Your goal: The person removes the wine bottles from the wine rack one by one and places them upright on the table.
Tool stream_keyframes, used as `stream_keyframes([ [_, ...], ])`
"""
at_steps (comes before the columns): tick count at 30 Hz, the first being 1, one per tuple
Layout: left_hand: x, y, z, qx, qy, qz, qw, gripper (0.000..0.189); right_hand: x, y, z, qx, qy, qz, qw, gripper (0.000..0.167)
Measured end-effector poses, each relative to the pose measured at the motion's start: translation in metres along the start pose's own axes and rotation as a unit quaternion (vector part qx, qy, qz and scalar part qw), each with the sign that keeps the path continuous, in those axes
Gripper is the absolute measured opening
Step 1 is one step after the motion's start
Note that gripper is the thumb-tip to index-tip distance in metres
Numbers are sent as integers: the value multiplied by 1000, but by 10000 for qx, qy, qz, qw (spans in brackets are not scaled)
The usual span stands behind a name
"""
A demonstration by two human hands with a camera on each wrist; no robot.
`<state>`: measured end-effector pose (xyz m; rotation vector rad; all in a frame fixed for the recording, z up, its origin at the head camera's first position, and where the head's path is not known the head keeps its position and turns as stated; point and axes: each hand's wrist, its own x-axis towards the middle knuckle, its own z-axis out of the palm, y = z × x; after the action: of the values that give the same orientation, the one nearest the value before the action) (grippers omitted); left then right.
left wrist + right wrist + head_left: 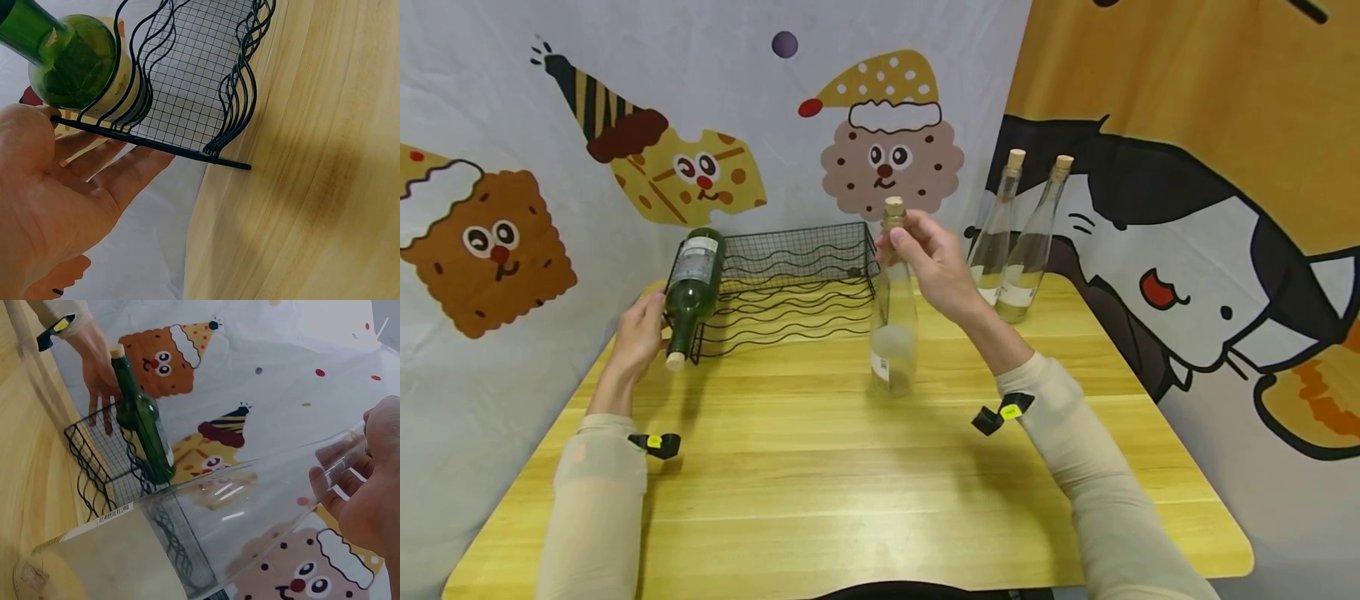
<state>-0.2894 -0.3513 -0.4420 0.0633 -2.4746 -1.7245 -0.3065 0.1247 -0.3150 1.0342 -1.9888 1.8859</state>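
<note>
In the right grip (pixel 936 262), the neck of a clear glass bottle (pixel 893 321) is pinched between thumb and curled fingers, just below its cork (pixel 893 202). The neck appears to be chosen because it is slim enough to be pinched, and the bottle is held nearly upright; whether its base is borne by the bench (pixel 850 500) cannot be told. By the left grip (pixel 638 333), nothing is clasped: its fingers are laid loosely extended against the left end of a black wire rack (pixel 181 150), presumably so that the rack is steadied. On the rack's left end, a green glass bottle (pixel 695 271) is laid with its corked neck pointed near; it is probably cradled by the wavy wires, so that rolling is checked. At the far right, two corked clear bottles (pixel 1022 258) are stood close together, well apart from the rack.
</note>
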Motion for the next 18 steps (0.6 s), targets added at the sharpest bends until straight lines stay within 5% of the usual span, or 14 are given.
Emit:
stream_keyframes([
  [9,0,-3,0,-29,67,63,10000,73,-3,0,-22,-117,538,-93,9984,30],
  [18,0,0,-1,111,34,29,9999,72,5,7,-41,-199,958,-56,9952,15],
])
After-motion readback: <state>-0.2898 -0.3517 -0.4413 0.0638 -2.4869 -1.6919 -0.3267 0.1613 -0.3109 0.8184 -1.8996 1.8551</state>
